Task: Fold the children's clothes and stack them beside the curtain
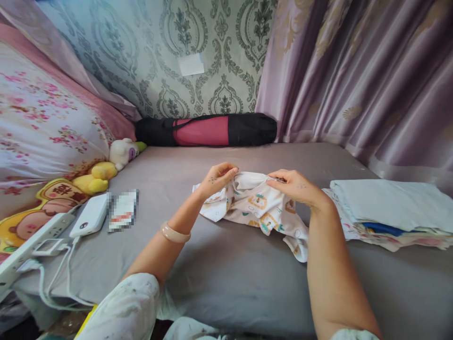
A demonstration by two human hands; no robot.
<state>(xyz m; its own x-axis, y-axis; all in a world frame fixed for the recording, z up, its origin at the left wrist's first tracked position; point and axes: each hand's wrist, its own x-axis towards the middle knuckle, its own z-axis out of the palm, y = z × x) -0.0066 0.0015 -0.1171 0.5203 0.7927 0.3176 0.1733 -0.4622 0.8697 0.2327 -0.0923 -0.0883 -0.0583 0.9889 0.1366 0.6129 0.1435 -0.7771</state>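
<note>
A small white baby shirt (pixel 260 208) with an orange lion print hangs bunched just over the grey bed sheet, its lower parts lying on it. My left hand (pixel 221 178) pinches the fabric by one side of the neckline. On the opposite side of the neckline, my right hand (pixel 292 185) grips the cloth between thumb and fingers. The neck opening faces up between the two hands. One sleeve droops to the lower right, beside my right forearm. A pale bangle circles my left wrist.
Right of my arm lies a stack of folded clothes (pixel 392 208). On the left are a power strip (pixel 42 241), a white power bank (pixel 91 215) with cables, a blurred packet (pixel 122 211) and plush toys (pixel 95 177). A black and red rolled bag (pixel 205 131) lies along the wall.
</note>
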